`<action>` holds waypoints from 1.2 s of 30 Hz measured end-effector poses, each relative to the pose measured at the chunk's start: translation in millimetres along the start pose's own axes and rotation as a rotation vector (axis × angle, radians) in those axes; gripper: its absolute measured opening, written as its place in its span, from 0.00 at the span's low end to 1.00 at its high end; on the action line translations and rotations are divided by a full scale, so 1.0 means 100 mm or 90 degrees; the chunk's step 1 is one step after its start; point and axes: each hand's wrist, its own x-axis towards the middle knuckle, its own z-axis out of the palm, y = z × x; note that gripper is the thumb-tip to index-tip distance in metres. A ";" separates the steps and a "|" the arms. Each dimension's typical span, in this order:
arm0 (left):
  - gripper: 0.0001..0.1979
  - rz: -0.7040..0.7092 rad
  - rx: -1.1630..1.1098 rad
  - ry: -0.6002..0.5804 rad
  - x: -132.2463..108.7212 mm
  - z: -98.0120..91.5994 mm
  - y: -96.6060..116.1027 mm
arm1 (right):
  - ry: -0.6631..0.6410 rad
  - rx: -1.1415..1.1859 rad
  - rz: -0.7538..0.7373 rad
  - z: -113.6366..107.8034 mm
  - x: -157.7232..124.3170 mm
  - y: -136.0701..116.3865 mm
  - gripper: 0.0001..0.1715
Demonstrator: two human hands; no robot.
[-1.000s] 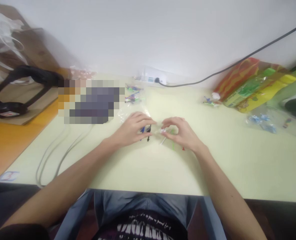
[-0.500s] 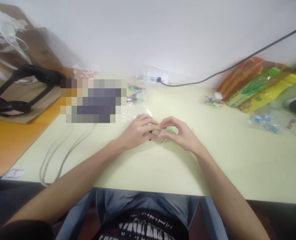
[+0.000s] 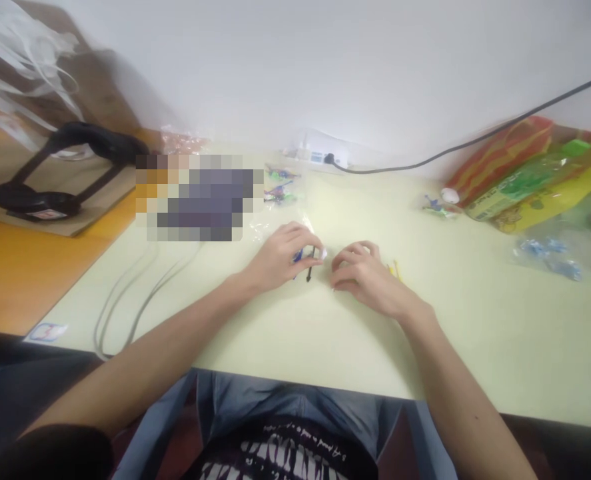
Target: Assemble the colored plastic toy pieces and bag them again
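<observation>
My left hand (image 3: pixel 288 255) pinches a small white piece (image 3: pixel 324 254) between thumb and fingertips, just above the table. Under and behind those fingers show a thin black plastic part (image 3: pixel 309 272) and a blue plastic part (image 3: pixel 298 255); whether they are held or lie on the table is hard to tell. My right hand (image 3: pixel 365 275) is a little to the right, palm down, its fingers curled together near the tabletop. A tiny white bit shows at its fingertips, too small to name. Beside its knuckles lie yellow plastic parts (image 3: pixel 395 269).
Bagged colourful parts (image 3: pixel 281 183) lie at the back, beside a blurred-out dark object (image 3: pixel 205 203). A white power strip (image 3: pixel 320 155) has a black cable. On the right are a green bottle (image 3: pixel 530 180), snack bags and blue pieces (image 3: pixel 550 253). A black-framed headset (image 3: pixel 65 173) sits left.
My hands have come apart; the right one moved right and its fingers curled downward. The white piece stays in my left fingertips. The green part near my right hand is now out of sight.
</observation>
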 end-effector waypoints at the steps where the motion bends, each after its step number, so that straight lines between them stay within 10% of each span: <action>1: 0.08 0.002 -0.001 0.000 0.00 0.00 0.00 | 0.003 -0.002 -0.003 0.01 0.01 -0.01 0.13; 11: 0.08 -0.027 -0.066 0.027 0.00 0.00 0.03 | 0.283 0.017 -0.008 0.07 0.02 -0.03 0.18; 36: 0.12 -0.130 -0.169 0.035 0.00 -0.02 0.08 | 0.326 0.118 -0.141 0.18 0.10 -0.18 0.19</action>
